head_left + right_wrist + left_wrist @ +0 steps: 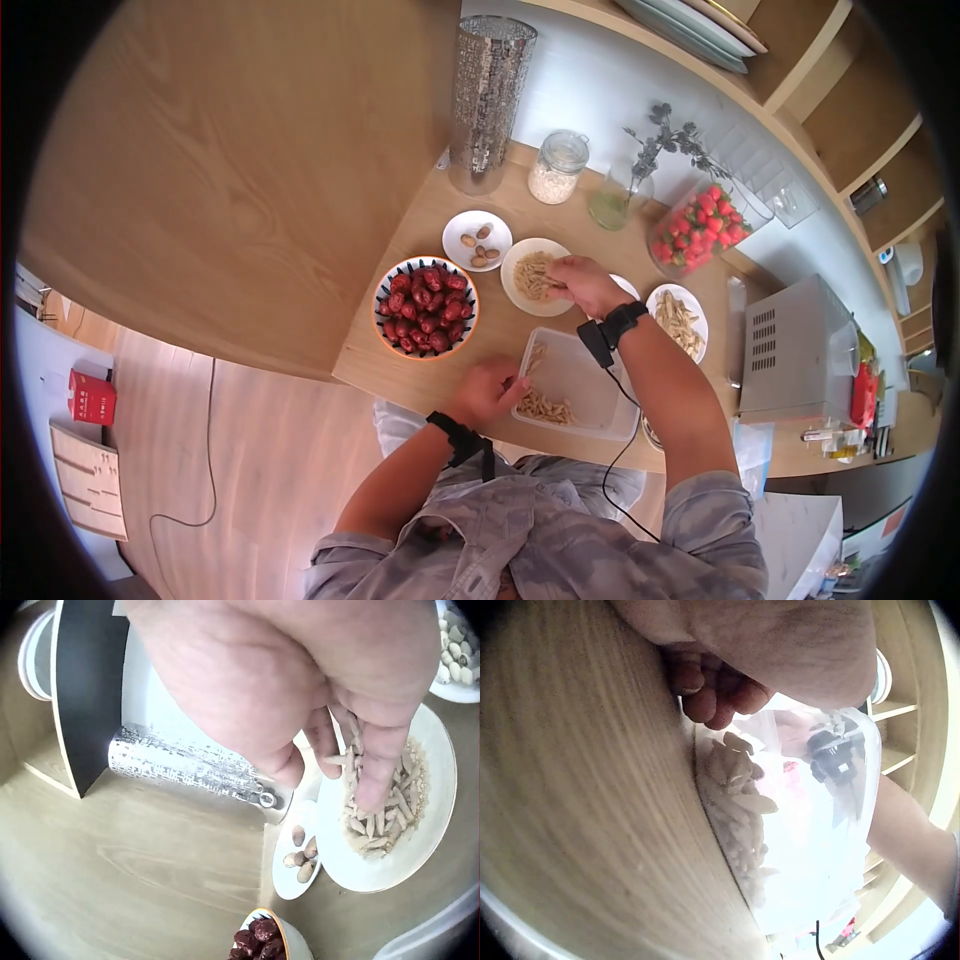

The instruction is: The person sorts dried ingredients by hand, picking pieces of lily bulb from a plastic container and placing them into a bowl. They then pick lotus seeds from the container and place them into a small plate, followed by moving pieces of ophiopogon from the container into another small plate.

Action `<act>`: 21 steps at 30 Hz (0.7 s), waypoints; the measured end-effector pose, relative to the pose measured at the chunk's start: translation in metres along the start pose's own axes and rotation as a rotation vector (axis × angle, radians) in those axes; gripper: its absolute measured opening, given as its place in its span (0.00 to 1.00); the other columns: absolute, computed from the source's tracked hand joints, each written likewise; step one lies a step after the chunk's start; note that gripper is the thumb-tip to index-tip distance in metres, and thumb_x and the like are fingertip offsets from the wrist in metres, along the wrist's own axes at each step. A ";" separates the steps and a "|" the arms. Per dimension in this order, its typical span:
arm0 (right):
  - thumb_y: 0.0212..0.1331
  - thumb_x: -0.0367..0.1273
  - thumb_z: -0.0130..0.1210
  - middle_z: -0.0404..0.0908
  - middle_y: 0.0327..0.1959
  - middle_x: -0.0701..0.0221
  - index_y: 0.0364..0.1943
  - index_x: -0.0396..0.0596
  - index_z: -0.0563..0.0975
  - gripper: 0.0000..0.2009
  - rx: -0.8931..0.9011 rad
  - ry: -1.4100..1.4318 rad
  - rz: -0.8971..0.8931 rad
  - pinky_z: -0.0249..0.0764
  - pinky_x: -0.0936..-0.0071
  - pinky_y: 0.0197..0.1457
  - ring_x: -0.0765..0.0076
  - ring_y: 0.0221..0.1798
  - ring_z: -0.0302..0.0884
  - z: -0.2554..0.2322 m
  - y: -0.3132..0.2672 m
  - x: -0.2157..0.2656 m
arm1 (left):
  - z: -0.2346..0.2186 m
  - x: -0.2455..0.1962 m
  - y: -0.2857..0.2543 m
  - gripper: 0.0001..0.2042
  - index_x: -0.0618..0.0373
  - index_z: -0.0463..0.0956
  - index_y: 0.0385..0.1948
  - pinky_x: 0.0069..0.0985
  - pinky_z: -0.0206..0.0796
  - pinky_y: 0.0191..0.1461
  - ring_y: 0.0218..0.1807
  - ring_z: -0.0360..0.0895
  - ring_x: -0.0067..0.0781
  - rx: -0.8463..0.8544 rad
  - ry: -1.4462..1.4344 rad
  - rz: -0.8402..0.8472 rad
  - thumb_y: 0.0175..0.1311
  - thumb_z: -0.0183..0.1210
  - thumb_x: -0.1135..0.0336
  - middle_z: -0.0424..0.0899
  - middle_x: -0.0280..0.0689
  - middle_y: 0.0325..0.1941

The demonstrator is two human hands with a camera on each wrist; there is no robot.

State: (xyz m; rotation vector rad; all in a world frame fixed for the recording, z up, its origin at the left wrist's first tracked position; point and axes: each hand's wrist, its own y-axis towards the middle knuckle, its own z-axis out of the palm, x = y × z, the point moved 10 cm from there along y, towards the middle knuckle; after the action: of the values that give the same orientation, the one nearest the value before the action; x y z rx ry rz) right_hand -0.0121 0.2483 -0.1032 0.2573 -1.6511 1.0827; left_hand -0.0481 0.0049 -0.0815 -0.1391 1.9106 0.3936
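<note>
The right hand [588,285] is over a white plate [516,290] of pale dried pieces; in the right wrist view its fingers [375,780] pinch several pieces [351,760] just above the pile. Beside the left hand [487,390] stands a clear plastic container [600,400] with similar pieces [545,407] along its left side. The left fingers are at the container's near left edge, curled in the left wrist view [720,697]; whether they grip the rim cannot be told.
A bowl of red dates [427,308] and a small plate of nuts [477,241] are at the left. Behind stand a patterned metal cylinder [490,105], a glass jar [558,168], a vase [615,205] and a strawberry container [700,230]. Another plate [678,322] and a grey appliance [800,355] are right.
</note>
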 end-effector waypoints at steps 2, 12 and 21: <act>0.74 0.36 0.60 0.81 0.53 0.69 0.56 0.38 0.78 0.16 0.036 0.013 -0.032 0.83 0.67 0.61 0.71 0.56 0.81 0.003 0.001 0.008 | 0.000 -0.001 0.001 0.16 0.59 0.82 0.30 0.44 0.67 0.34 0.29 0.76 0.52 0.001 0.018 0.033 0.70 0.62 0.54 0.78 0.45 0.25; 0.75 0.41 0.59 0.80 0.45 0.75 0.52 0.44 0.80 0.14 0.036 -0.072 -0.101 0.79 0.72 0.59 0.77 0.50 0.78 0.004 -0.016 0.025 | 0.003 0.003 -0.002 0.12 0.61 0.81 0.33 0.40 0.69 0.34 0.29 0.78 0.50 0.005 0.000 0.031 0.70 0.61 0.61 0.79 0.46 0.27; 0.69 0.40 0.61 0.85 0.34 0.68 0.41 0.44 0.83 0.12 0.293 -0.488 -0.001 0.80 0.67 0.43 0.67 0.33 0.84 0.021 -0.139 -0.023 | 0.003 0.010 -0.004 0.18 0.60 0.83 0.30 0.42 0.69 0.33 0.28 0.79 0.53 -0.030 0.021 0.012 0.71 0.62 0.52 0.81 0.47 0.25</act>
State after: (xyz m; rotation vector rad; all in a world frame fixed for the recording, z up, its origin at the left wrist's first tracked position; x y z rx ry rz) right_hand 0.0728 0.1469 -0.0507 0.7627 -1.9078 1.3331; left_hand -0.0477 0.0033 -0.0925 -0.1520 1.9277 0.4310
